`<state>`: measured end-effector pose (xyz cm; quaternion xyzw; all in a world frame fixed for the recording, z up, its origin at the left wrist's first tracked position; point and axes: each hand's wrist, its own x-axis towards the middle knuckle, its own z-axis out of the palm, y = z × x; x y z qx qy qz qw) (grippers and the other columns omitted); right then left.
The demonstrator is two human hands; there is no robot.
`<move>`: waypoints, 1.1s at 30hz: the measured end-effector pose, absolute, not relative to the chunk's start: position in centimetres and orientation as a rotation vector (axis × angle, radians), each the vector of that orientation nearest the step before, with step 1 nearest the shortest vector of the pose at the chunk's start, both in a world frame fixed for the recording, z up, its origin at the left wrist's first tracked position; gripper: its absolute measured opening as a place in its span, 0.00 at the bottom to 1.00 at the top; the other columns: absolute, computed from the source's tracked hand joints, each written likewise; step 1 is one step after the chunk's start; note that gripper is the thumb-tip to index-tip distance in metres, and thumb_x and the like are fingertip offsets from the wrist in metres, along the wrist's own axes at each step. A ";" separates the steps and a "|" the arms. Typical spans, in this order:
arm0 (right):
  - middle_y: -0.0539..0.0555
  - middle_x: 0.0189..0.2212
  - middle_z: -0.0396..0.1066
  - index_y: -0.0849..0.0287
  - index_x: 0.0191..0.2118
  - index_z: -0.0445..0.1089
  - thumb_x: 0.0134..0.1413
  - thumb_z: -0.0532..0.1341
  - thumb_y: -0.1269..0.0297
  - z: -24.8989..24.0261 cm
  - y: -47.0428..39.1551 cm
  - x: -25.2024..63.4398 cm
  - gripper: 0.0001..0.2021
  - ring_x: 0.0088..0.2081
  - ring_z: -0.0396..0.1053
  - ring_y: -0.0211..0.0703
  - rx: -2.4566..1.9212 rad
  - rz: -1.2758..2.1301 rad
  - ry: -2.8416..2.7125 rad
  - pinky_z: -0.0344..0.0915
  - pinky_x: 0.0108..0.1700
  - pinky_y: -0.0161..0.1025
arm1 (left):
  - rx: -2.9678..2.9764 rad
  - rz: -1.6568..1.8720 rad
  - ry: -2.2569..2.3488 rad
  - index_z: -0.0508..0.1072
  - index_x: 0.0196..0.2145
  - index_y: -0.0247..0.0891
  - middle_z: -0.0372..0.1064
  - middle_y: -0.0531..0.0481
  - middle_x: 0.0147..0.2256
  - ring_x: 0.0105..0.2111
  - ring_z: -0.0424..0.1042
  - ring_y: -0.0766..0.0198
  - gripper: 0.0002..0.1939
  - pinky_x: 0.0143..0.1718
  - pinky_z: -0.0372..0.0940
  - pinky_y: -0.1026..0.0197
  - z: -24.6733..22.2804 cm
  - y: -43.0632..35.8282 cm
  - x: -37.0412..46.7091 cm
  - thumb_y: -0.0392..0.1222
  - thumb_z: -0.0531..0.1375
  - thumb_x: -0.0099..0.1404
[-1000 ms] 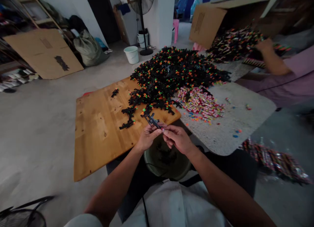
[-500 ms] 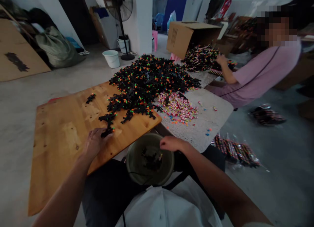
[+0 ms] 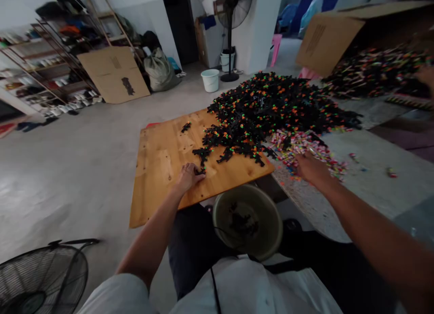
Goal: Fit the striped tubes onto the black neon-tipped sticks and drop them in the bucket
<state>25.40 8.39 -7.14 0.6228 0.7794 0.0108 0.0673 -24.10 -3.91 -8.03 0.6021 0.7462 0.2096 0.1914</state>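
At the far left, well away from the left fingers and nearer the wearer, stands a fan (image 3: 42,275). The wooden surface (image 3: 152,187) spreads under and around the left hand (image 3: 187,177), whose fingers are pinched closed on a black gun-shaped piece (image 3: 200,171), low over the wood. A lone black piece (image 3: 186,127) lies beyond those fingers. Between the two hands, nearer the wearer than either set of fingers, sits a tub (image 3: 280,223) with dark pieces inside; past the fingers rises a black pile (image 3: 267,103) dotted orange and green. The right hand (image 3: 313,169) reaches into pink wrapped tubes (image 3: 283,140); whether its fingers grip one cannot be told. Right of them, a loose tube (image 3: 391,172) lies on the grey surface (image 3: 373,180).
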 end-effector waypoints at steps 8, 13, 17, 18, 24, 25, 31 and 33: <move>0.64 0.56 0.68 0.60 0.55 0.74 0.70 0.54 0.68 -7.2 7.6 26.3 0.15 0.44 0.72 0.48 1.693 0.094 2.463 0.60 0.38 0.39 | 1.221 0.981 1.707 0.73 0.35 0.39 0.70 0.54 0.28 0.27 0.67 0.65 0.17 0.28 0.60 0.64 -6.9 -4.5 -21.4 0.46 0.73 0.53; 0.68 0.56 0.69 0.62 0.54 0.72 0.69 0.54 0.65 -6.1 7.1 25.2 0.15 0.48 0.72 0.54 1.923 0.082 2.461 0.63 0.40 0.41 | 0.816 1.348 1.312 0.69 0.31 0.39 0.66 0.57 0.22 0.19 0.62 0.71 0.22 0.19 0.54 0.67 -5.2 -4.7 -17.7 0.55 0.74 0.52; 0.66 0.47 0.76 0.60 0.51 0.70 0.67 0.58 0.61 -4.7 2.4 19.4 0.12 0.45 0.75 0.55 2.436 -0.456 2.548 0.67 0.45 0.44 | 0.679 1.615 1.238 0.68 0.32 0.39 0.70 0.55 0.25 0.20 0.67 0.71 0.22 0.17 0.54 0.69 -4.2 -3.8 -13.7 0.58 0.70 0.57; 0.64 0.45 0.77 0.58 0.50 0.70 0.67 0.59 0.60 -4.5 0.6 17.5 0.11 0.45 0.76 0.54 2.441 -0.775 2.649 0.68 0.46 0.44 | 0.677 1.673 1.228 0.68 0.32 0.39 0.72 0.54 0.26 0.20 0.68 0.71 0.22 0.17 0.56 0.69 -4.0 -3.6 -12.7 0.59 0.68 0.59; 0.54 0.37 0.78 0.54 0.46 0.70 0.66 0.61 0.52 -3.9 -8.1 8.6 0.12 0.39 0.76 0.46 1.795 -2.247 2.761 0.71 0.44 0.41 | 0.708 1.770 1.198 0.65 0.39 0.41 0.75 0.54 0.27 0.22 0.75 0.65 0.26 0.20 0.65 0.66 -2.7 -3.6 -7.8 0.67 0.64 0.64; 0.54 0.37 0.78 0.54 0.46 0.70 0.66 0.61 0.52 -3.8 -8.5 8.1 0.12 0.39 0.76 0.45 1.783 -2.294 2.761 0.70 0.44 0.40 | 0.721 1.754 1.201 0.65 0.39 0.41 0.76 0.53 0.28 0.21 0.75 0.64 0.27 0.20 0.66 0.65 -2.6 -3.8 -7.4 0.68 0.63 0.64; 0.54 0.38 0.77 0.56 0.46 0.72 0.67 0.62 0.52 -3.4 -7.6 8.8 0.13 0.39 0.74 0.44 1.768 -2.250 2.885 0.69 0.44 0.40 | 0.776 1.716 1.186 0.67 0.39 0.42 0.75 0.52 0.26 0.22 0.76 0.61 0.26 0.21 0.71 0.61 -2.1 -4.9 -6.6 0.69 0.62 0.66; 0.54 0.37 0.77 0.56 0.45 0.73 0.66 0.62 0.52 -3.4 -7.4 9.1 0.13 0.38 0.73 0.44 1.771 -2.211 2.907 0.69 0.43 0.39 | 0.783 1.716 1.184 0.67 0.38 0.42 0.75 0.52 0.26 0.22 0.76 0.61 0.25 0.22 0.71 0.61 -1.9 -5.1 -6.5 0.68 0.62 0.67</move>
